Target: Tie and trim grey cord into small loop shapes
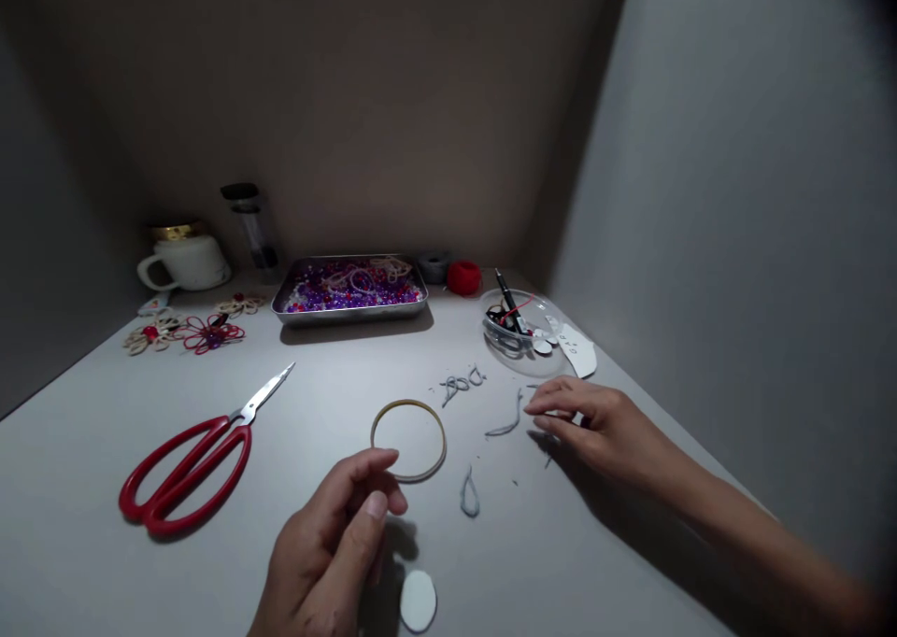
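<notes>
My left hand (pixel 329 548) hovers low over the table with thumb and fingers curled together, just beside the near edge of a thin tan ring (pixel 408 439); whether it pinches anything I cannot tell. A white oval disc (pixel 419 601) lies just under it. My right hand (pixel 603 427) reaches in from the right, fingers stretched flat on the table near short grey cord pieces (pixel 505 424). A looped grey cord scrap (pixel 469 497) lies between the hands.
Red-handled scissors (pixel 189 469) lie at the left. A metal tray (pixel 350 312) of purple and white beads stands at the back, with a red thread ball (pixel 463 277), a clear dish (pixel 522 333) holding a pen, a white cup (pixel 188 261) and cord flowers (pixel 210 332).
</notes>
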A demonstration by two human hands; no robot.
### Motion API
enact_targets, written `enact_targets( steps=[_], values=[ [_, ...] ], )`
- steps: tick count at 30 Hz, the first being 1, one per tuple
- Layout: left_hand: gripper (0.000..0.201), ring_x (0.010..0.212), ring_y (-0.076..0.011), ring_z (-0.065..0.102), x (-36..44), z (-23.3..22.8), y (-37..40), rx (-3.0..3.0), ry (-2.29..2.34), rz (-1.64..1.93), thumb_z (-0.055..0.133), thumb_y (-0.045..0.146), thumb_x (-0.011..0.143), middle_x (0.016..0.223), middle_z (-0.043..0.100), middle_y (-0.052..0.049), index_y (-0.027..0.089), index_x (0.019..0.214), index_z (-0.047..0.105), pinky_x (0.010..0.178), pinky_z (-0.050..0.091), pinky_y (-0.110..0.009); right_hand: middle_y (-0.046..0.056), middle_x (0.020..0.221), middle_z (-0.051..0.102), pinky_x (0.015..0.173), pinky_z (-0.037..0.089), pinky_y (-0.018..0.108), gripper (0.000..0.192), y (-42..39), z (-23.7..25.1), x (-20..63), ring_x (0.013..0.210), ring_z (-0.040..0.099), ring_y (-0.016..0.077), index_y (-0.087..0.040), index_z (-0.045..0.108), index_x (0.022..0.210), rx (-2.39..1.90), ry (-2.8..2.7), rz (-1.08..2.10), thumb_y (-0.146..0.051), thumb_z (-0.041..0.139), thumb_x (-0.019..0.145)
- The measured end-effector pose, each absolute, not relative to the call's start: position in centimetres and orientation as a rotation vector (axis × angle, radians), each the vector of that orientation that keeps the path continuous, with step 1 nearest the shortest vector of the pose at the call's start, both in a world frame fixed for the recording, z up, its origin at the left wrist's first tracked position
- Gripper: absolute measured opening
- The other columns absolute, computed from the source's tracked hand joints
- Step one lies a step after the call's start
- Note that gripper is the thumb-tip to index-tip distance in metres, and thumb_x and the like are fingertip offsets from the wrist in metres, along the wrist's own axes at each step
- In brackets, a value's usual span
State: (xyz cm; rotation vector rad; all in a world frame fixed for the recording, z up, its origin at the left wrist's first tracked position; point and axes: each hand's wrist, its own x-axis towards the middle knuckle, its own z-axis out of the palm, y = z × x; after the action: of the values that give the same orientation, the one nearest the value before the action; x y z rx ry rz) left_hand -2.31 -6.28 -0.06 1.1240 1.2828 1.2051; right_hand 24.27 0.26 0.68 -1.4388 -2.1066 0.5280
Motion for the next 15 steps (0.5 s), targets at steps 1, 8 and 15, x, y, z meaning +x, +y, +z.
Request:
enact_targets(
  steps=[1,8,15],
  values=[
    [0.026,0.048,-0.0078,0.044,-2.4,-0.1,-6.3,1.109,1.296,1.21,0.058,0.04,0.077,0.07,0.061,0.0,0.022,0.095,0.061,0.042,0.035,-0.018,0.007,0.088,0.066,0.065,0.047,0.029,0.017,0.5,0.8,24.3,0.077,0.061,0.0183,-0.019,0.068,0.085,-1.444,-2.155,0.464,-0.019,0.052,0.08],
    [0.022,0.044,-0.0072,0.04,-2.6,0.0,-5.9,1.07,1.354,1.188,0.061,0.037,0.074,0.063,0.062,-0.002,0.018,0.084,0.064,0.038,0.031,-0.018,0.003,0.079,0.065,0.055,0.037,0.026,0.012,1.8,1.2,23.3,0.064,0.058,0.0164,-0.02,0.064,0.077,-1.472,-2.511,0.308,-0.013,0.054,0.078],
    [0.015,0.042,-0.0059,0.038,-2.8,0.4,-5.6,1.011,1.333,1.193,0.056,0.028,0.078,0.063,0.06,-0.001,0.016,0.082,0.064,0.039,0.029,-0.019,0.004,0.072,0.059,0.054,0.032,0.028,0.01,1.9,2.1,21.6,0.059,0.051,0.0161,-0.019,0.052,0.078,-1.391,-2.459,0.318,-0.014,0.045,0.081]
  ],
)
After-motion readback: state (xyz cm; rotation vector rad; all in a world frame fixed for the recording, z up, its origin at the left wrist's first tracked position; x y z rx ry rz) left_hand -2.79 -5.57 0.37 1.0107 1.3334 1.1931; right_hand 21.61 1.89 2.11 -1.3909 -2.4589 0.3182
